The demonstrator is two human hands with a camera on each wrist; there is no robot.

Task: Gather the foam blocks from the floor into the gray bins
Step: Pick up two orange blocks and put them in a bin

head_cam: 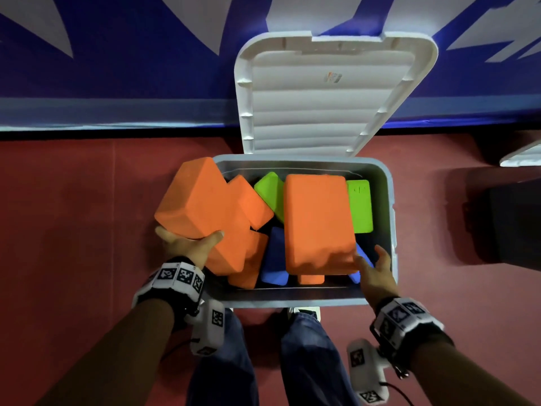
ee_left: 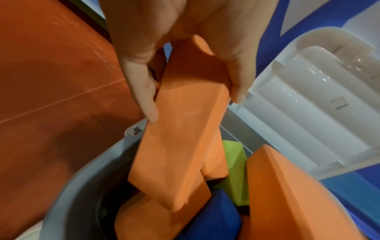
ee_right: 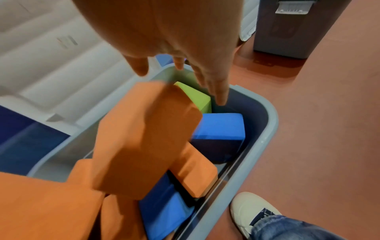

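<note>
A gray bin (head_cam: 292, 301) stands on the red floor with its white lid (head_cam: 322, 104) propped open against the wall. Orange, green (head_cam: 269, 189) and blue (head_cam: 275, 259) foam blocks are piled inside. My left hand (head_cam: 189, 238) grips an orange block (head_cam: 202, 200) that juts over the bin's left rim; in the left wrist view thumb and fingers clamp its two sides (ee_left: 179, 138). A larger orange block (head_cam: 317, 224) lies on top of the pile at the right, blurred in the right wrist view (ee_right: 141, 138). My right hand (head_cam: 370, 256) hovers at its near corner, fingers spread and holding nothing.
A second dark bin (head_cam: 512, 218) stands to the right on the floor. A blue and white wall runs behind the bin. My legs (head_cam: 304, 347) and a white shoe (ee_right: 252, 209) are right against the bin's near side.
</note>
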